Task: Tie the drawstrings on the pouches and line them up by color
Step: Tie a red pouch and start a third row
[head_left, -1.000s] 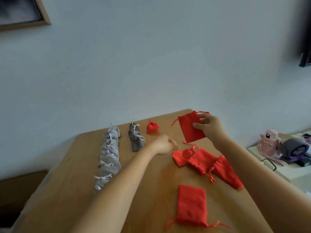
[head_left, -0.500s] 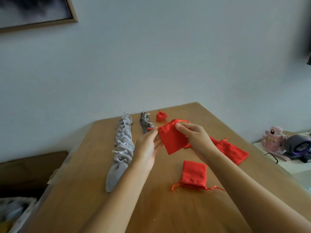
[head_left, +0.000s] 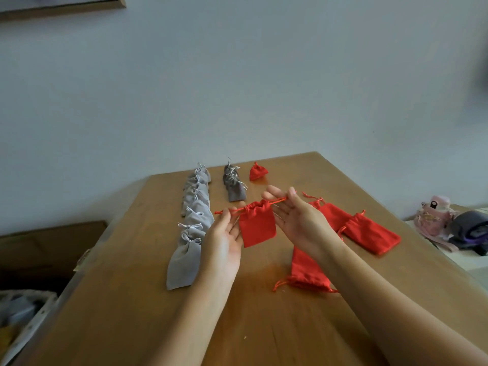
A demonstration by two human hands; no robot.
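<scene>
Cinching step. Your left hand (head_left: pixel 224 239) and right hand (head_left: pixel 298 220) each pinch a drawstring (head_left: pixel 277 201) end; the red pouch (head_left: pixel 257 225) hangs between them, mouth gathered. Next, likely: knot the cords, then set it beyond your hands beside the tied red pouch (head_left: pixel 258 172).

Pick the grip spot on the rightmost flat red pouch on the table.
Probably the mouth end of the rightmost red pouch, where its drawstrings stick up. Come from above on the far side: the body lies flat on the table, offering no edge, and its left side abuts another red pouch.
</scene>
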